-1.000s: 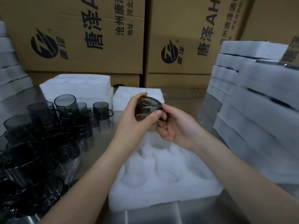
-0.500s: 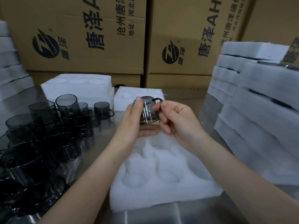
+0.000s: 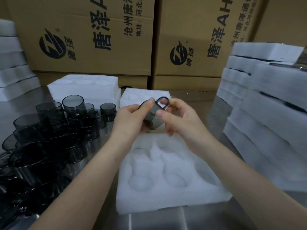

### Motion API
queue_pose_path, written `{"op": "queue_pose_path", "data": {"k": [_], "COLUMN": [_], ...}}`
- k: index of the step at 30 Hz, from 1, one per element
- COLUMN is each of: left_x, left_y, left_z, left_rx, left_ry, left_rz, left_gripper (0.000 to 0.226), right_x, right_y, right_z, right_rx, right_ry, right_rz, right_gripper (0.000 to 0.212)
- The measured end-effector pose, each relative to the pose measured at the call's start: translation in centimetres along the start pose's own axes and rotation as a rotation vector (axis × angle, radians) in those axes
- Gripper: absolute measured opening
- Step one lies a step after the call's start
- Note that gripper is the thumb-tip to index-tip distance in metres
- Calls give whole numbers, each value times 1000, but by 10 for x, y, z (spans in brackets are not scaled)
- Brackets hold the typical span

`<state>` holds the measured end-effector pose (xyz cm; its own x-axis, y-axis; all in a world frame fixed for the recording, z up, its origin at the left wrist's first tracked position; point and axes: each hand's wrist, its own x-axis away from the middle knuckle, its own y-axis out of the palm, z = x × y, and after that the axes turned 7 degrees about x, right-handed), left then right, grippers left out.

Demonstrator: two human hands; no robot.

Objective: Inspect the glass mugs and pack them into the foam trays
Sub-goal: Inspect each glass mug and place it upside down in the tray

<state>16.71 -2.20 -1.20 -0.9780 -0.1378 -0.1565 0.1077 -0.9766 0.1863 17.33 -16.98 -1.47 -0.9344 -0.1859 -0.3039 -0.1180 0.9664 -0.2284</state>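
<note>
A smoky grey glass mug (image 3: 153, 121) is held in the air between both hands, above the far edge of a white foam tray (image 3: 166, 201) with several round pockets, all empty. My left hand (image 3: 131, 120) grips the mug's body, its thumb on the rim. My right hand (image 3: 179, 120) pinches the mug at its handle, which points up. A crowd of several more grey glass mugs (image 3: 49, 135) stands on the metal table at the left.
Stacks of white foam trays (image 3: 265, 100) rise on the right, with more foam trays (image 3: 83, 88) behind the mugs and at the far left. A small foam block (image 3: 144, 97) lies behind my hands. Large printed cardboard boxes (image 3: 93, 37) wall off the back.
The mug has been turned in my hands: its handle now points upward. Both hands have shifted their grip and sit slightly lower over the tray.
</note>
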Motion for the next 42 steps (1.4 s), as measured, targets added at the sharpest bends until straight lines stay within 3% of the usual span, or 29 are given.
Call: {"op": "queue_pose_path", "data": {"k": [4, 8, 12, 15, 19, 23, 25, 28, 35, 42], "left_x": [1, 3, 2, 4, 10, 10, 8, 7, 1, -6], "left_y": [-5, -9, -16, -26, -31, -24, -28, -40, -46, -58], "left_z": [16, 29, 38, 46, 55, 52, 51, 51, 49, 40], "left_rx": [-45, -146, -463, -394, -488, -639, -593, -461, -702, -637], "left_ry": [-105, -154, -115, -148, -182, -88, -125, -242, -163, -230], "left_rz": [-2, -51, -134, -280, -580, -538, -544, -572, -626, -577], "left_gripper": [53, 49, 43, 55, 75, 58, 44, 43, 49, 47], "right_x": [8, 10, 13, 14, 16, 16, 15, 12, 14, 14], "right_y": [6, 9, 10, 9, 8, 8, 5, -1, 10, 20], "right_z": [-6, -14, -22, -28, -32, -33, -34, -33, -21, -16], "right_rx": [272, 504, 469, 454, 478, 531, 510, 570, 533, 415], "right_ry": [-97, -215, -207, -143, -8, 6, -18, 3, 127, 172], "right_rz": [29, 97, 93, 89, 131, 112, -30, -182, -71, -123], "right_gripper": [78, 62, 45, 27, 41, 62, 59, 53, 70, 46]}}
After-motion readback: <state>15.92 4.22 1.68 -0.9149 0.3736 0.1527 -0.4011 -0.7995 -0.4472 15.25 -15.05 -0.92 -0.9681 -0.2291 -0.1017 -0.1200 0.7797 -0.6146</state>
